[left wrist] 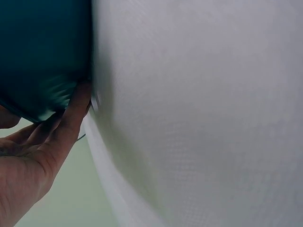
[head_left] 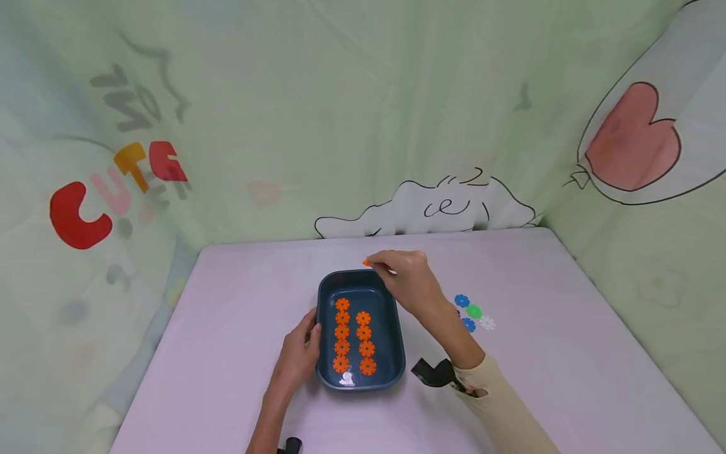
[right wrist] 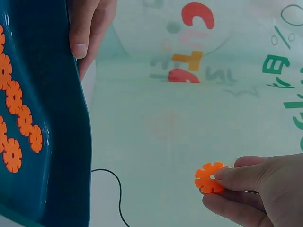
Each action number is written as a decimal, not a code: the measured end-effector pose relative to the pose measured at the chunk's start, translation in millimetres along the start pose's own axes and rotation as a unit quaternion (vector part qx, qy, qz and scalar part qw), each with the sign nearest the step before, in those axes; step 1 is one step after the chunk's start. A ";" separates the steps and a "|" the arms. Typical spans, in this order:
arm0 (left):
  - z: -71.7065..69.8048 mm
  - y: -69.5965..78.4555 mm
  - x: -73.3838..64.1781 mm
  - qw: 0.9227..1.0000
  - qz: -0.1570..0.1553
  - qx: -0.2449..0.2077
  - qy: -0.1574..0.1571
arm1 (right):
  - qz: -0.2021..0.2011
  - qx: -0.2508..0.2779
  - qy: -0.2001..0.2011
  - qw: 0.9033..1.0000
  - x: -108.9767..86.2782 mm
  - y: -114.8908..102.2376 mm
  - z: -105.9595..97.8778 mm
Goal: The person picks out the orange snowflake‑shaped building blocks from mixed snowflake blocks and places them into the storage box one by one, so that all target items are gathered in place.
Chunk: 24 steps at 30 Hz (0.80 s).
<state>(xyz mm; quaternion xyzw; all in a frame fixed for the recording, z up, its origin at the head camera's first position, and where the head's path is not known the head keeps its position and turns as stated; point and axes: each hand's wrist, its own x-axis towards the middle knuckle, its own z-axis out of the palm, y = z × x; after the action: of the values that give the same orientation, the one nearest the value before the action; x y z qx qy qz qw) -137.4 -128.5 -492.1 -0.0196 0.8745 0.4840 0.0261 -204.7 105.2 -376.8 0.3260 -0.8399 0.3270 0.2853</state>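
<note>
Open table (head_left: pixel 238 302) surrounds our dark tray (head_left: pixel 397 353); our left hand (head_left: pixel 300 353) rests flat-fingered against its rim, and our right hand (head_left: pixel 405 277) pinches an orange snowflake disc (right wrist: pixel 209 178).

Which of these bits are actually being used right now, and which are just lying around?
In use:
- dark tray, steadied by the left hand
- two rows of orange discs lying in the tray
- one orange disc, pinched by the right hand

Lying about:
- blue, green and white discs on the table, right of the tray
</note>
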 end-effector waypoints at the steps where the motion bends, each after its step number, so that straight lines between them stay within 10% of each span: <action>1: 0.2 0.2 -0.3 1.000 0.000 -0.001 0.000 | 0.003 0.003 -0.002 1.000 1.1 1.0 1.9; 24: 0.1 1.1 -1.4 1.000 0.009 -0.004 0.000 | 0.145 0.089 -0.087 0.982 1.1 26.3 62.3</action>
<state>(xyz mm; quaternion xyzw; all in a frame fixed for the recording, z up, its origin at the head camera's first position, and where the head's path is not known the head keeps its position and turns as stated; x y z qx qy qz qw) -136.1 -127.8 -491.1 -0.0120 0.8726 0.4878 0.0220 -241.3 74.1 -424.5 0.2524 -0.8674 0.4085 0.1307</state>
